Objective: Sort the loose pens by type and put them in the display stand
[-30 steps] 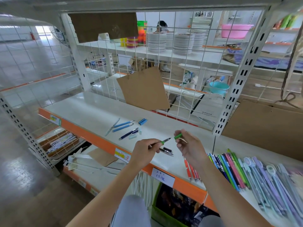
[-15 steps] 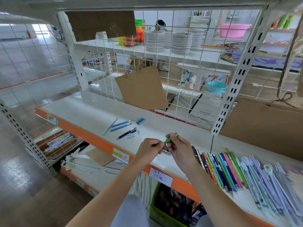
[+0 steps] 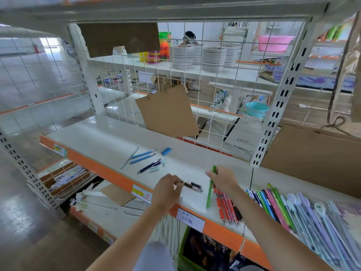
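My right hand (image 3: 222, 178) grips a green pen (image 3: 209, 194) near its top, the pen pointing down toward the shelf's front edge, just left of a row of red pens (image 3: 224, 206). My left hand (image 3: 166, 190) has curled fingers pinching the left end of a black pen (image 3: 193, 186) that lies on the white shelf (image 3: 109, 141). Farther right lie sorted coloured pens (image 3: 273, 206) and pastel pens (image 3: 316, 218). Loose blue pens (image 3: 142, 156), a navy pen (image 3: 149, 166) and blue caps (image 3: 166, 151) lie at the shelf's middle.
A wire grid backs the shelf, with a cardboard sheet (image 3: 168, 112) hanging on it. A slotted white post (image 3: 273, 114) stands at the right, a cardboard box (image 3: 312, 153) beyond it. A price tag (image 3: 190, 219) hangs on the orange front edge.
My hands have come apart. The right hand carried the green pen to the right and turned it tip-down beside the red pens. The left hand dropped onto the black pen.
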The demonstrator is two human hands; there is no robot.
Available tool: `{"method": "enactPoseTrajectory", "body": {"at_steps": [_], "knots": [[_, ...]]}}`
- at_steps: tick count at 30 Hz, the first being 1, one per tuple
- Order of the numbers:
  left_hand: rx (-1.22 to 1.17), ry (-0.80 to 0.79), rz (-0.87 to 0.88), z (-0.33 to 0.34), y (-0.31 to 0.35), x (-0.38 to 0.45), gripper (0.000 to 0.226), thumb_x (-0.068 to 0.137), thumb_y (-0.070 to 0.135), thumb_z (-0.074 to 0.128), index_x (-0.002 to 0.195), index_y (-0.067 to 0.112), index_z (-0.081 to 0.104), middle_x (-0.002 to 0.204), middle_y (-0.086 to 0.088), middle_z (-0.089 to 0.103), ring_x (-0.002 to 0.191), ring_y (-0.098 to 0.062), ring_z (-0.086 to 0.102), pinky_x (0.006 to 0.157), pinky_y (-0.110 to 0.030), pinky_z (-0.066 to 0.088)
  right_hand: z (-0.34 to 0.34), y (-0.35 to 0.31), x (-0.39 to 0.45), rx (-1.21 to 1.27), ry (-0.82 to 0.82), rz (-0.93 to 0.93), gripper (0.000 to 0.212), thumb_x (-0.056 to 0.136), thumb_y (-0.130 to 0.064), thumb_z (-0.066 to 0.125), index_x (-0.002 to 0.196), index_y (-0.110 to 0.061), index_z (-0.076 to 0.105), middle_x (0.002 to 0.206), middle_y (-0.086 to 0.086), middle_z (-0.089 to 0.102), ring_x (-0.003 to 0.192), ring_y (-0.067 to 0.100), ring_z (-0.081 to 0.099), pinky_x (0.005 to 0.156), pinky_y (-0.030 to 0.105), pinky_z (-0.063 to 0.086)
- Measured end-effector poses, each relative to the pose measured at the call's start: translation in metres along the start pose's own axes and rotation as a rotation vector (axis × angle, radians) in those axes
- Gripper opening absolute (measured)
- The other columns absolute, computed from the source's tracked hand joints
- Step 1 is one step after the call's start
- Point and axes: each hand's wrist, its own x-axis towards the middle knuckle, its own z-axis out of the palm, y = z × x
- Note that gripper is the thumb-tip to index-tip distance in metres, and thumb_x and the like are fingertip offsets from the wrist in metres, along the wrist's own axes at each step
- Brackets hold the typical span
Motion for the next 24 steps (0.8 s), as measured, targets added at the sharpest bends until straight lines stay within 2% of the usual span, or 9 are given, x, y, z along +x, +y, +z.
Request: {"method": "enactPoseTrajectory", "body": {"at_steps": [2, 4, 7, 9, 12, 15, 17, 22, 24], "knots": [[0.028, -0.004, -0.04, -0.004, -0.012, -0.002, 0.017, 0.092, 0.021, 0.052, 0.102, 0.016, 0.066, 0.1, 0.001, 0.058, 0.091, -0.012, 0.058, 0.077, -0.018, 0.041, 0.006, 0.005, 0.001, -0.198, -0.095, 0.002, 0.017, 0.094, -0.023, 0.056, 0.096, -0.008, 0.05, 0.089, 0.008, 0.057, 0.077, 0.018, 0.057, 0.067, 0.028, 0.047], [0.056, -0.019, -0.048, -0.008, -0.024, -0.003, 0.016, 0.091, 0.019, 0.054, 0.101, 0.016, 0.066, 0.098, 0.001, 0.057, 0.092, -0.014, 0.057, 0.078, -0.02, 0.043, 0.011, 0.009, 0.0, -0.309, -0.154, 0.006, 0.031, 0.093, -0.022, 0.058, 0.117, -0.005, 0.049, 0.112, 0.012, 0.056, 0.098, 0.023, 0.056, 0.079, 0.029, 0.044], [0.083, -0.021, -0.039, -0.016, -0.038, -0.003, 0.015, 0.09, 0.017, 0.055, 0.099, 0.014, 0.067, 0.097, 0.001, 0.056, 0.092, -0.015, 0.056, 0.08, -0.023, 0.045, 0.015, 0.012, -0.001, -0.484, -0.097, -0.059, 0.034, 0.094, -0.017, 0.053, 0.125, -0.006, 0.045, 0.125, 0.014, 0.048, 0.111, 0.029, 0.051, 0.09, 0.032, 0.043], [0.089, -0.015, -0.024, -0.017, -0.043, 0.0, 0.015, 0.09, 0.017, 0.055, 0.099, 0.014, 0.066, 0.099, 0.0, 0.057, 0.094, -0.015, 0.056, 0.083, -0.027, 0.046, 0.021, 0.008, -0.003, -0.468, -0.061, -0.126, 0.027, 0.096, -0.015, 0.046, 0.122, -0.008, 0.048, 0.123, 0.013, 0.048, 0.108, 0.029, 0.052, 0.089, 0.034, 0.044], [0.1, 0.014, 0.039, -0.014, -0.037, 0.009, 0.019, 0.092, 0.02, 0.053, 0.107, 0.015, 0.064, 0.108, 0.001, 0.055, 0.105, -0.015, 0.05, 0.088, -0.024, 0.043, 0.032, 0.003, -0.005, -0.454, -0.106, -0.246, 0.028, 0.099, -0.018, 0.042, 0.124, -0.013, 0.054, 0.122, 0.004, 0.049, 0.108, 0.018, 0.053, 0.089, 0.027, 0.042], [0.143, -0.016, 0.156, -0.005, -0.024, 0.019, 0.029, 0.095, 0.023, 0.049, 0.122, 0.016, 0.058, 0.121, 0.004, 0.051, 0.116, -0.014, 0.041, 0.099, -0.023, 0.034, 0.039, 0.004, -0.004, -0.46, -0.139, -0.227, 0.028, 0.098, -0.023, 0.046, 0.123, -0.014, 0.056, 0.119, 0.003, 0.049, 0.105, 0.019, 0.054, 0.087, 0.028, 0.042], [0.232, -0.072, 0.241, 0.003, -0.017, 0.023, 0.034, 0.094, 0.028, 0.051, 0.126, 0.019, 0.055, 0.126, 0.006, 0.05, 0.118, -0.015, 0.039, 0.099, -0.025, 0.032, 0.041, 0.006, -0.002, -0.454, -0.146, -0.2, 0.024, 0.095, -0.025, 0.051, 0.116, -0.012, 0.056, 0.114, 0.004, 0.048, 0.101, 0.02, 0.052, 0.086, 0.03, 0.042], [0.336, -0.094, 0.276, 0.009, -0.012, 0.023, 0.022, 0.091, 0.03, 0.05, 0.107, 0.018, 0.06, 0.112, 0.003, 0.052, 0.11, -0.015, 0.042, 0.088, -0.025, 0.029, 0.035, 0.009, -0.004, -0.451, -0.087, -0.189, 0.018, 0.091, -0.031, 0.057, 0.088, -0.017, 0.046, 0.092, -0.001, 0.048, 0.083, 0.014, 0.043, 0.065, 0.025, 0.033], [0.327, -0.082, 0.26, 0.004, -0.013, 0.021, 0.018, 0.095, 0.028, 0.046, 0.104, 0.016, 0.056, 0.107, 0.001, 0.054, 0.103, -0.016, 0.045, 0.086, -0.027, 0.032, 0.028, 0.01, -0.008, -0.275, -0.038, -0.163, 0.016, 0.092, -0.032, 0.057, 0.086, -0.019, 0.05, 0.082, -0.002, 0.056, 0.072, 0.013, 0.05, 0.056, 0.022, 0.032]]}}
